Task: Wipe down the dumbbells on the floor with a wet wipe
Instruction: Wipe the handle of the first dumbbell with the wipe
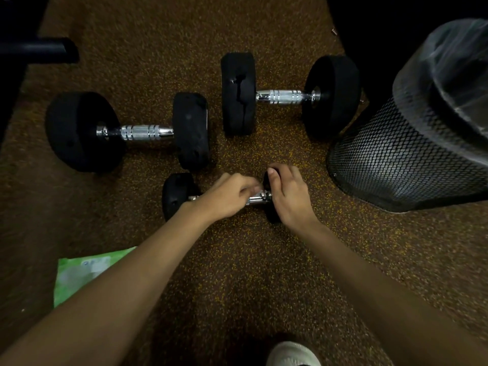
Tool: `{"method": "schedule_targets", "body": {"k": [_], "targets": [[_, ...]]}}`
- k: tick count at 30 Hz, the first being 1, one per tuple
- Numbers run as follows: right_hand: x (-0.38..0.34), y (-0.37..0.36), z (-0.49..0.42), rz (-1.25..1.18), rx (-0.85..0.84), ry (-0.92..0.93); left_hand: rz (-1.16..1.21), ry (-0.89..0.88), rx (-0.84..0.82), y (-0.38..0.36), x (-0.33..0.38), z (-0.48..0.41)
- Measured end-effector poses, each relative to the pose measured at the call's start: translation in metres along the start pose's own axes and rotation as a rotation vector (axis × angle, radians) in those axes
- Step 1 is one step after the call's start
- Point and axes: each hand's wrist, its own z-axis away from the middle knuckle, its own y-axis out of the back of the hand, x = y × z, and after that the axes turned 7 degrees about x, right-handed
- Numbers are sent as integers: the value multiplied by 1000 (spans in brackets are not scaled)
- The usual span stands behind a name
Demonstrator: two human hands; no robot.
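Fingers (249, 186) of left hand (227, 198) curled round chrome handle (257, 198) of small dumbbell (176, 196); right hand (289, 199) gripping its right head, thumb on top. Small dumbbell lying on speckled brown floor (237, 260), nearest of three: black rounded heads, short bright bar largely hidden by both hands. Beyond it, left dumbbell (144, 132) and right dumbbell (280, 95), larger, apart: thick black heads, knurled chrome grips with ringed grooves. Split visible in right dumbbell's left head. Green pack (79, 273) beside left forearm; mesh bin (390, 159) at right.

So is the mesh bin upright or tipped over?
Upright: the mesh bin stands on its base, its plastic-lined rim facing up.
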Motion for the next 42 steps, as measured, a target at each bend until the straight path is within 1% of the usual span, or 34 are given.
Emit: {"method": "schedule_targets", "body": {"k": [3, 5, 7, 11, 14, 16, 18, 20, 21, 24, 28, 30, 32, 34, 36, 37, 39, 42], "targets": [[0, 0, 1, 1, -3, 6, -46, -194, -47, 3, -11, 19], [1, 0, 2, 4, -9, 8, -81, -250, -76, 8, -17, 24], [2, 0, 2, 6, -13, 11, -72, -191, -81, 11, -17, 23], [0, 0, 1, 7, -13, 3, -79, -35, 35, 4, -1, 5], [0, 0, 0, 14, -4, 19, -103, -20, 105, -12, 9, -4], [1, 0, 0, 12, 0, 25, -107, -90, 137, -20, 6, 2], [2, -1, 1, 6, 6, 30, -112, -246, 108, -20, -2, 15], [3, -1, 2, -3, 7, 29, -208, -355, 54, -12, -9, 28], [3, -1, 3, -7, 4, 29, -260, -368, 42, -8, -12, 33], [2, 0, 2, -10, -8, 14, -302, -320, 80, -4, -14, 32], [2, 0, -3, 11, -17, -2, -142, -34, 162, -10, -1, 1], [1, 0, -4, 12, -12, -1, -129, 0, 181, -17, 2, -7], [2, -1, -4, 12, -2, 6, -100, -36, 205, -25, 4, -3], [3, -3, -3, 15, 9, 15, -124, -186, 230, -30, 2, 12], [4, -3, -2, 12, 13, 21, -262, -355, 212, -30, -9, 27], [4, -3, -2, 8, 11, 23, -322, -395, 195, -28, -16, 34], [3, -2, -2, 0, 14, 29, -370, -420, 182, -24, -25, 41], [3, -2, -3, -1, 8, 16, -259, -362, 214, -22, -14, 36]]}}
